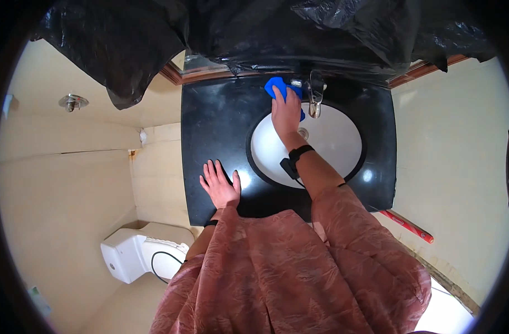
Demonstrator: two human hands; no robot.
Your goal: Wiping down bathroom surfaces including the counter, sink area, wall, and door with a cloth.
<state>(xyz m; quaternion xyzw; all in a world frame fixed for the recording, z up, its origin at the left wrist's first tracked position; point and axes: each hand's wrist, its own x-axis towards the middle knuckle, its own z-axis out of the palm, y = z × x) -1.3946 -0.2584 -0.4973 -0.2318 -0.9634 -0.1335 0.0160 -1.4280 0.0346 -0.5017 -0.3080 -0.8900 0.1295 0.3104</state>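
Observation:
My right hand (287, 113) reaches across the left side of the white oval sink (338, 146). Its fingers press on a blue cloth (275, 85) at the back of the black countertop (214, 122), just left of the chrome faucet (315, 96). Part of the cloth lies hidden under the hand, and a bit of it shows by the sink's back rim. My left hand (221, 188) rests flat near the counter's front left, fingers spread, holding nothing. The drain (303, 133) shows beside my right wrist.
Black plastic sheeting (254, 33) hangs over the wood-framed mirror behind the counter. A metal wall fitting (73, 102) sticks out at the left. Low on that side stands a white toilet (124, 253). A red rod-like object (407, 225) leans by the right wall.

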